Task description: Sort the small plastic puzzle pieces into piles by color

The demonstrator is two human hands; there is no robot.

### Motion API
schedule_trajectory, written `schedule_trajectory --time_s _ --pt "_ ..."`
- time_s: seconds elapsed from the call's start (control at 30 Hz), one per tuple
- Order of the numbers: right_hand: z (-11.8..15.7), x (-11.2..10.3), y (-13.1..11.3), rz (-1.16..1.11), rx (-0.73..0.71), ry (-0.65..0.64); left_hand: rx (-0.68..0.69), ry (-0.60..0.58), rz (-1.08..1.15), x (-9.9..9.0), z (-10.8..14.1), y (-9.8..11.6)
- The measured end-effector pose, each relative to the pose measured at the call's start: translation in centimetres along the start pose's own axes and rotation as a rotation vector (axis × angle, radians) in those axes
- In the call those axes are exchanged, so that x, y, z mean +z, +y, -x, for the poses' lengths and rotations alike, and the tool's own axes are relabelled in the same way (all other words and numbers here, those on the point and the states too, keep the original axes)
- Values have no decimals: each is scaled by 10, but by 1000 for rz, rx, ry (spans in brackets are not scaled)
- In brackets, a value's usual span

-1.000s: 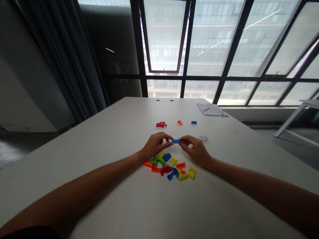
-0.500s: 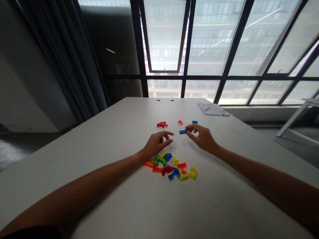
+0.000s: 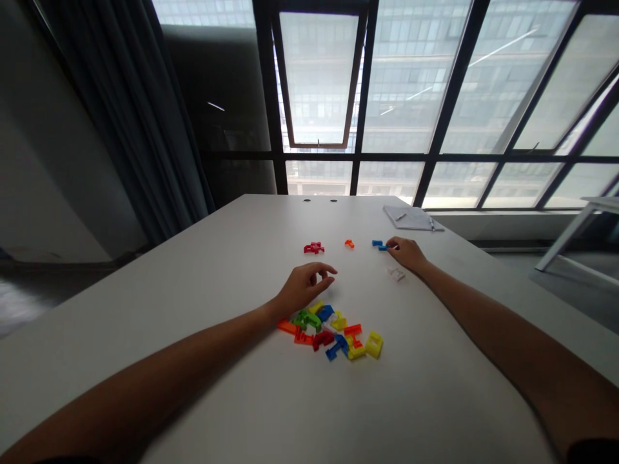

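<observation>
Just behind the mixed pile of plastic pieces, my left hand (image 3: 305,285) hovers with thumb and fingers apart and nothing between them. Farther right, my right hand (image 3: 407,252) pinches the end of a blue piece (image 3: 383,248), which is beside another blue piece (image 3: 376,243). The pile holds several green, yellow, blue, white, red and orange pieces, among them a green piece (image 3: 309,319) and a yellow piece (image 3: 374,345) at the right end. Beyond my left hand are red pieces (image 3: 314,248) and a small orange piece (image 3: 349,243). White pieces (image 3: 396,274) lie below my right hand.
A white table (image 3: 217,270) stretches toward large windows. Near its far right edge lie white papers (image 3: 411,218) with pens on them. A dark curtain (image 3: 130,116) hangs at the left, and part of another white table (image 3: 599,203) shows at the right.
My right hand has moved right and slightly away with the blue piece, to beside the other blue one. The white pieces are now uncovered. My left hand has barely shifted.
</observation>
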State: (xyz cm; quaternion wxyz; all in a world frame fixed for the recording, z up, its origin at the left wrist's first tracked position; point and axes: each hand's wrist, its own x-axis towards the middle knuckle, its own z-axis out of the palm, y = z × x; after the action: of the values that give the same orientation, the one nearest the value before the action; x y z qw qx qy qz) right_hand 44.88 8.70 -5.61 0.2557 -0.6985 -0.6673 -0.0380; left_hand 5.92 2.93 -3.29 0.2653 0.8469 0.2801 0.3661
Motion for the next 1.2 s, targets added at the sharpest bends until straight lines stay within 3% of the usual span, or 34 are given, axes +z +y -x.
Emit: schedule_trajectory --time_s 0.27,0.4,0.53,0.6,0.63,0.73,0.83,0.93,1.07,1.2 --pt "0 5 -9 6 54 25 -2 -12 -7 0 0 1" --pt "5 -7 -21 -2 70 103 -6 -9 -16 0 -1 1" --pt "16 -28 -54 -40 8 178 -20 -19 -20 0 -1 2" --pt "31 -40 -79 -106 -106 115 -26 -14 -20 0 -1 2" --pt "42 -46 -93 -191 -217 21 -30 -13 -21 0 -1 2" --pt "79 -61 -134 -384 -556 -449 -36 -21 -15 0 -1 2" --pt "109 -69 -160 -414 -683 -650 -27 -22 -3 -1 -1 3" --pt "119 -70 -169 -456 -683 -684 -21 -23 3 -1 -1 4" --pt "112 -68 -164 -483 -648 -660 -26 -31 6 -2 -1 6" --pt "105 -68 -161 -529 -429 -517 -15 -62 18 -4 0 9"
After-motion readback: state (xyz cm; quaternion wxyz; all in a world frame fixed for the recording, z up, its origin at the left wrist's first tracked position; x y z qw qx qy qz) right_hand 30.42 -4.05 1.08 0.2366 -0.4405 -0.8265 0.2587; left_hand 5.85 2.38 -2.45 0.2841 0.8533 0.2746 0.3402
